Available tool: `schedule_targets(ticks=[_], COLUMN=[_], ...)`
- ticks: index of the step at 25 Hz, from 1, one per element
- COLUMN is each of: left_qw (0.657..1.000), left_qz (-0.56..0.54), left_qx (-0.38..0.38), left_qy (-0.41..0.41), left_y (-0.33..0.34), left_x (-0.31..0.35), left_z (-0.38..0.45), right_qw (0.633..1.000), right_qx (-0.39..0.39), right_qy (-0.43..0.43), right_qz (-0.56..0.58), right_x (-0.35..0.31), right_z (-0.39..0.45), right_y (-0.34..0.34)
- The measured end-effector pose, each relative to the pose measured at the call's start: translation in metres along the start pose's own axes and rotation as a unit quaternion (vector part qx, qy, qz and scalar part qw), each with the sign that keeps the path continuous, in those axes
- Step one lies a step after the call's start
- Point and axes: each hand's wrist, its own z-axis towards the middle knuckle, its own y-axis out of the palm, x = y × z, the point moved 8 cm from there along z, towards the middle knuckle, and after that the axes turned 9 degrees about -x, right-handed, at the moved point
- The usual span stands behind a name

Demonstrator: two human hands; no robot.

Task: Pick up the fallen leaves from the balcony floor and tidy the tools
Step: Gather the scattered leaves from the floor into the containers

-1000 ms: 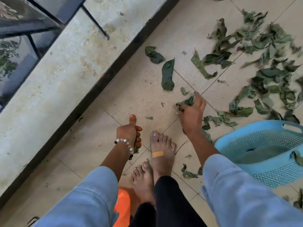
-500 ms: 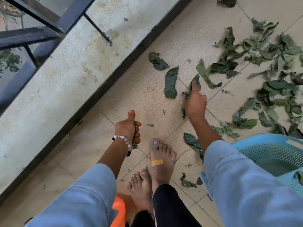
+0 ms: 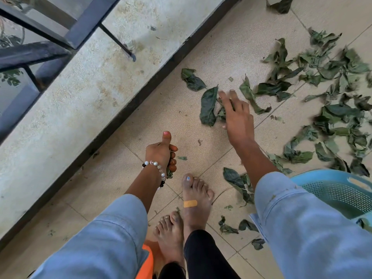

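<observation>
Dark green fallen leaves lie scattered over the beige floor tiles, thickest in a pile of leaves (image 3: 330, 93) at the right. My right hand (image 3: 236, 115) stretches forward with straight fingers over a long dark leaf (image 3: 208, 106) and some small leaf bits, its fingertips blurred. My left hand (image 3: 162, 153), with a bead bracelet on the wrist, is curled in a fist with the thumb up and grips a small bunch of leaves (image 3: 169, 173) that pokes out below the fingers. A blue plastic basket (image 3: 332, 190) stands at the right, partly behind my right sleeve.
A raised concrete ledge (image 3: 80, 93) with a dark metal railing (image 3: 50, 37) runs along the left. My bare feet (image 3: 193, 200) stand on the tiles between my arms. More leaves (image 3: 237, 182) lie near my right foot. Something orange (image 3: 146, 264) shows at the bottom edge.
My right hand has moved forward from the leaves near my foot to the long dark leaf, and its fingers have straightened. My left hand keeps its fist.
</observation>
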Motion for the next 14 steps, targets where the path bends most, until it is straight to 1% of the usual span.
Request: schedule_targets(ticks=[3, 4, 5, 6, 7, 8, 9, 10, 12, 13, 14], left_qw=[1.0, 1.0, 1.0, 1.0, 1.0, 1.0, 1.0, 1.0, 1.0, 1.0, 0.999], left_qz=[0.001, 0.001, 0.0, -0.003, -0.006, -0.007, -0.009, -0.012, -0.02, -0.025, -0.032], left_qx=[-0.01, -0.013, -0.016, -0.019, -0.02, -0.019, -0.018, -0.015, -0.007, -0.005, -0.004], left_qy=[0.002, 0.002, 0.002, 0.004, 0.006, 0.007, 0.007, 0.008, 0.011, 0.012, 0.013], left_y=[0.007, 0.008, 0.008, 0.007, 0.006, 0.003, 0.0, -0.003, -0.011, -0.013, -0.016], left_x=[0.002, 0.002, 0.001, 0.001, 0.002, 0.003, 0.004, 0.006, 0.006, 0.005, 0.004], left_z=[0.001, 0.001, -0.001, -0.002, -0.003, -0.004, -0.004, -0.005, -0.004, -0.005, -0.004], right_qw=[0.994, 0.993, 0.994, 0.997, 0.999, 0.995, 0.982, 0.969, 0.966, 0.971, 0.976], right_qx=[-0.075, -0.067, -0.041, -0.007, 0.032, 0.048, 0.052, 0.053, 0.085, 0.083, 0.059], right_qy=[-0.037, -0.056, -0.064, -0.051, -0.021, 0.023, 0.061, 0.075, 0.061, 0.044, 0.018], right_qz=[-0.074, -0.085, -0.083, -0.057, -0.002, 0.082, 0.171, 0.231, 0.235, 0.22, 0.207], right_x=[-0.01, -0.013, -0.015, -0.014, -0.009, -0.001, 0.003, 0.0, -0.022, -0.037, -0.054], right_z=[0.003, 0.003, 0.004, 0.005, 0.008, 0.01, 0.012, 0.012, 0.005, 0.0, -0.004], right_y=[0.006, 0.004, -0.001, -0.01, -0.02, -0.029, -0.034, -0.038, -0.047, -0.044, -0.036])
